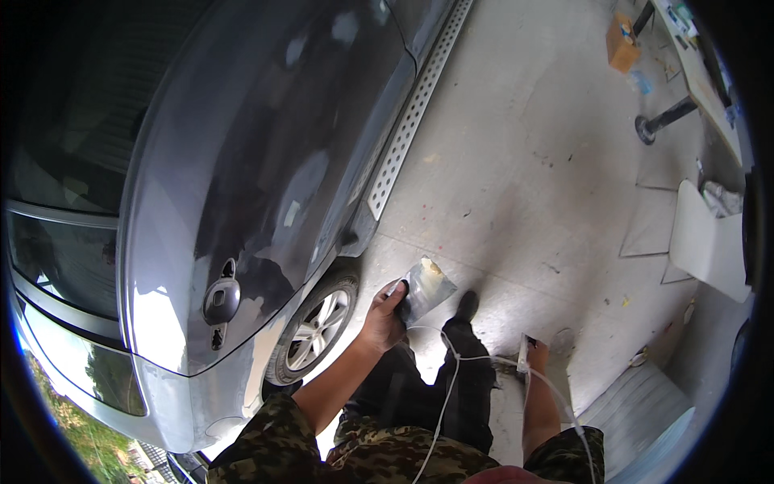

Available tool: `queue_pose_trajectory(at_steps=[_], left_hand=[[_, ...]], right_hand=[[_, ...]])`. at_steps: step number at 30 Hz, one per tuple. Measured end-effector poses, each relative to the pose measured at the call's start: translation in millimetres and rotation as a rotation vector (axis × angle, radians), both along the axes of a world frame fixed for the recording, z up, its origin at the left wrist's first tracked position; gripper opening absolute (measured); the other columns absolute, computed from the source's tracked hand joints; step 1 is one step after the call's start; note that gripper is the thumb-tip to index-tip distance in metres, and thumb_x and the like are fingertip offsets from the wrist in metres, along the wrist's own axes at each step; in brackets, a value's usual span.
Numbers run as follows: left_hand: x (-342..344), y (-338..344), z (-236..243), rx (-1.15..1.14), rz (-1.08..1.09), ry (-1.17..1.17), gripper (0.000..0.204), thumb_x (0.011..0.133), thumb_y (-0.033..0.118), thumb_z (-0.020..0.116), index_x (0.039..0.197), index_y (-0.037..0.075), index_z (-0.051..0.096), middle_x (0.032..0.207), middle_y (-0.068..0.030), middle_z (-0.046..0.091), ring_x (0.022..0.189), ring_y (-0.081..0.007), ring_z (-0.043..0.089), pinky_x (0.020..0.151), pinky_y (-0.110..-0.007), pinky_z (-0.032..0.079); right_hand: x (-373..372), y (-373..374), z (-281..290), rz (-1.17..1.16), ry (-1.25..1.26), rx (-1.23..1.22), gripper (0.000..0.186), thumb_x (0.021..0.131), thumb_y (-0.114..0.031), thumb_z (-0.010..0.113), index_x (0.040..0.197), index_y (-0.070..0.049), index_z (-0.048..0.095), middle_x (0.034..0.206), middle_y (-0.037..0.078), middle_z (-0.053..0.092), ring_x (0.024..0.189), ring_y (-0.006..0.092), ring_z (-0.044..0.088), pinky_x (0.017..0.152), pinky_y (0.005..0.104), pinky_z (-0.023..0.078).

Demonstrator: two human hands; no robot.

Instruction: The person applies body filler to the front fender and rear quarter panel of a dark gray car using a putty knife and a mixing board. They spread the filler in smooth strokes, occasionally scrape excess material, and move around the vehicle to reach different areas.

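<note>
My left hand [384,316] is closed on a flat, greyish, see-through plate [421,299], its thumb on top. A lump of cream-coloured paste [433,274] lies near the plate's far edge. Down by my right leg, my right hand [538,356] is closed round a thin, pale-edged thing [524,353] whose kind I cannot make out. Left of me stands a dark grey car, its door panel [266,145] marked with dull and pale patches. The door handle [222,302] and a wheel [317,329] are on the side of my left arm.
A white cable [456,379] loops across my legs and past my right hand. The car's perforated side step [419,105] runs away ahead. At the right are a white chair [709,238], a table [700,77] and a cardboard box [622,44] on the concrete floor [516,177].
</note>
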State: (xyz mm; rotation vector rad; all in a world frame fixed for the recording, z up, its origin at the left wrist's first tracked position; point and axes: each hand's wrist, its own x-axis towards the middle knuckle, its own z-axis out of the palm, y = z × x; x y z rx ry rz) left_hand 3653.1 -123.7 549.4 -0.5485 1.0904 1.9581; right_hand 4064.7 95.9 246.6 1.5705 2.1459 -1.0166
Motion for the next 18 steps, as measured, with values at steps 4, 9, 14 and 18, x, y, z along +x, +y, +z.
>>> queue_pose_trajectory(at_steps=[4,9,14,18], left_hand=[[-22,40,40,0.029,-0.016,0.007,0.029,0.095,0.025,0.063,0.114,0.003,0.061,0.105,-0.0079,0.067,0.097,-0.0198,0.064,0.088,-0.037,0.051],[-50,66,87,0.112,-0.001,0.096,0.030,0.096,0.024,0.061,0.116,0.002,0.060,0.107,-0.0088,0.067,0.098,-0.0217,0.066,0.091,-0.038,0.052],[-84,88,111,0.066,0.095,0.147,0.031,0.094,0.024,0.064,0.117,0.003,0.059,0.111,-0.0092,0.066,0.102,-0.0215,0.064,0.092,-0.037,0.050],[-124,113,109,0.124,0.159,0.133,0.027,0.096,0.022,0.062,0.115,0.004,0.060,0.108,-0.0092,0.067,0.100,-0.0214,0.064,0.092,-0.037,0.050]], right_hand=[[-40,61,46,-0.037,0.095,0.030,0.028,0.078,-0.021,0.063,0.091,0.003,0.068,0.083,0.027,0.065,0.081,0.0426,0.064,0.074,0.0488,0.049],[-125,116,83,0.023,0.231,0.145,0.030,0.078,-0.025,0.062,0.086,0.004,0.067,0.081,0.026,0.066,0.078,0.0418,0.065,0.072,0.0479,0.049],[-237,160,129,0.104,0.332,0.118,0.029,0.081,-0.023,0.059,0.095,0.000,0.069,0.089,0.023,0.068,0.085,0.0403,0.066,0.076,0.0443,0.051],[-314,209,165,0.081,0.405,0.071,0.029,0.082,-0.023,0.061,0.100,-0.002,0.070,0.091,0.022,0.069,0.087,0.0378,0.068,0.077,0.0419,0.052]])
